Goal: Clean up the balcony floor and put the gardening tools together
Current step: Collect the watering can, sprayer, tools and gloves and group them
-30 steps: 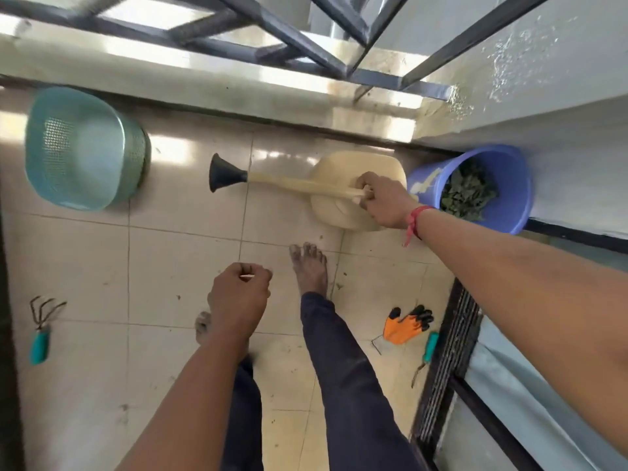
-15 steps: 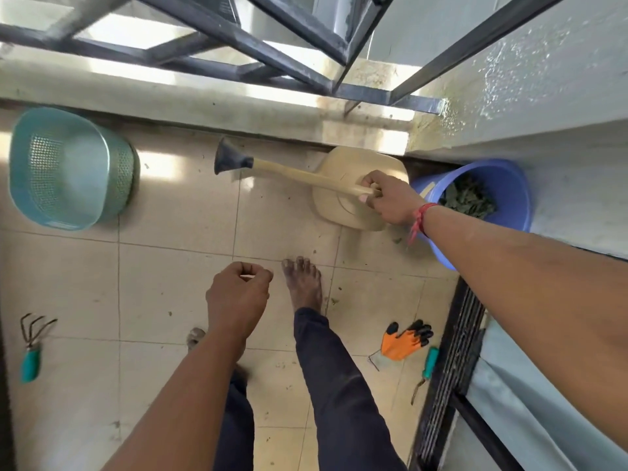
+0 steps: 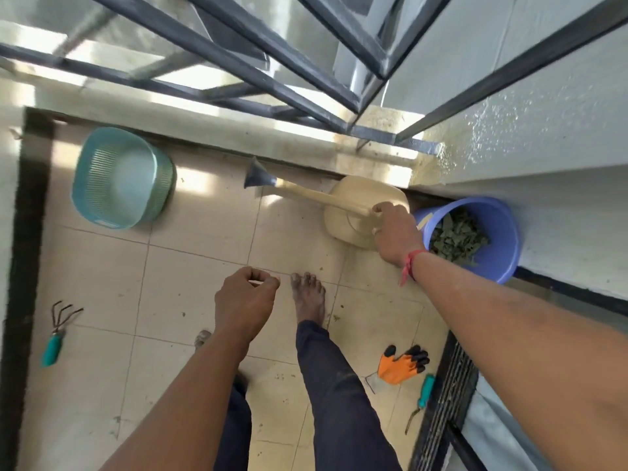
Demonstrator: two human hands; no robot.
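Plainly, from the head view: cream can (image 3: 356, 215) on the floor (image 3: 190, 287) by the far curb, just left of the blue bucket (image 3: 503, 239) full of dry leaves (image 3: 455, 237). Long spout running left, ending in a dark rose (image 3: 256, 178). Rigid moulded plastic, likely light if empty, though no telling how much water sits inside; would swing nose-heavy on that spout. Best taken at the handle on top, near the body, never by the spout. Smooth shell, probably slippery when wet.

Right hand (image 3: 394, 232) closed over the can's top where spout meets handle, fingers wrapped, red thread at the wrist. Whether lifted clear or resting on the tiles, cannot tell.

Left hand (image 3: 246, 299) loosely clenched above the floor, thumb against forefinger, a pale sliver pinched there perhaps; too small to name.

Elsewhere: teal basket (image 3: 119, 178) empty near the curb, well apart from the can. Claw rake (image 3: 57, 331) with teal grip at far left. Orange glove (image 3: 402, 365) and a teal-handled tool (image 3: 421, 399) beside the door track at right. Stiff, light, easily gathered. Scattered leaf bits on the tiles.
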